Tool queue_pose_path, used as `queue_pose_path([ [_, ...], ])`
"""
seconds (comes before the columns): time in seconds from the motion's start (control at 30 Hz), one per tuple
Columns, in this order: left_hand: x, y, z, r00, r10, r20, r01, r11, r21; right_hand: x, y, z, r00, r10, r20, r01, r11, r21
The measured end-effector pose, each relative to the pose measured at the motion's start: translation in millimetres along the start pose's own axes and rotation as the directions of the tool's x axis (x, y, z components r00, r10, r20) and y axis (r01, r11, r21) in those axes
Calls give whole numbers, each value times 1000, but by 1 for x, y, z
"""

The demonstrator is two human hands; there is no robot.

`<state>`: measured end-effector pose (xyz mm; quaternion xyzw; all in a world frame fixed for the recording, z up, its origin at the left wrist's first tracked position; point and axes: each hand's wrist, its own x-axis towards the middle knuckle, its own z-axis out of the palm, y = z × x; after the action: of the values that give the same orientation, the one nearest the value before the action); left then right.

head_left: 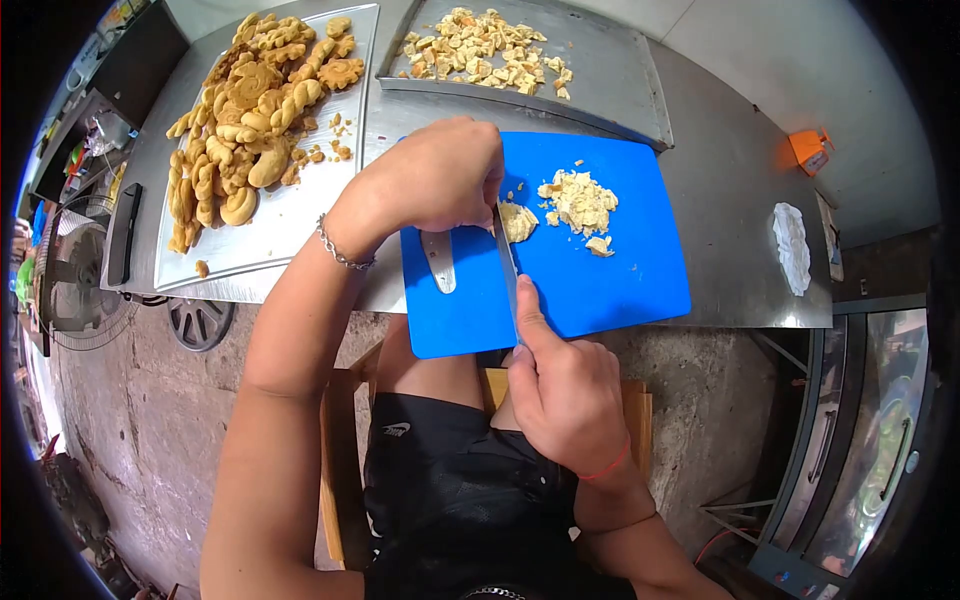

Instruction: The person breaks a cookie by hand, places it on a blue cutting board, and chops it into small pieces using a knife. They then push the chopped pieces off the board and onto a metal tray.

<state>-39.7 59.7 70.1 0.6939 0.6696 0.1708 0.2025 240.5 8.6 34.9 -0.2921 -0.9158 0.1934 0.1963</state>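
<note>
My right hand (pixel 572 395) grips a knife (pixel 508 262) by its handle, the index finger stretched along it. The blade points away from me over a blue cutting board (pixel 630 280). At the blade's far end, my left hand (pixel 445 175) is closed, its fingers curled down; what they hold is hidden. Just right of the blade lies a pale cut piece of baked dough (pixel 518 222). Farther right on the board is a heap of chopped pale bits (pixel 580 203). A long rounded slot (pixel 438 262) shows near the board's left side.
On the left, a metal tray (pixel 230 268) holds piled golden cookies (pixel 255 100) and crumbs. Behind the board stands another tray (pixel 610 85) with chopped pieces (pixel 480 50). A crumpled white cloth or paper (pixel 791 248) lies at the right, near an orange object (pixel 810 150).
</note>
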Motion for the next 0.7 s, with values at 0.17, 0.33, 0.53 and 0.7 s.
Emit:
queue_pose_path([
  [0.17,1,1,2,999,-46,14,46,999,10,11,-12,-4,991,34,132,-4,975,-222],
  [0.33,7,-2,7,997,-66,27,66,998,21,27,-14,-3,972,84,220,-14,954,-300],
  [0.53,8,-5,10,994,-107,-14,107,994,-3,39,-5,1,978,67,196,-10,962,-275],
  [0.7,10,-11,5,990,-125,-60,125,992,-2,38,4,-5,979,89,183,-54,980,-190],
])
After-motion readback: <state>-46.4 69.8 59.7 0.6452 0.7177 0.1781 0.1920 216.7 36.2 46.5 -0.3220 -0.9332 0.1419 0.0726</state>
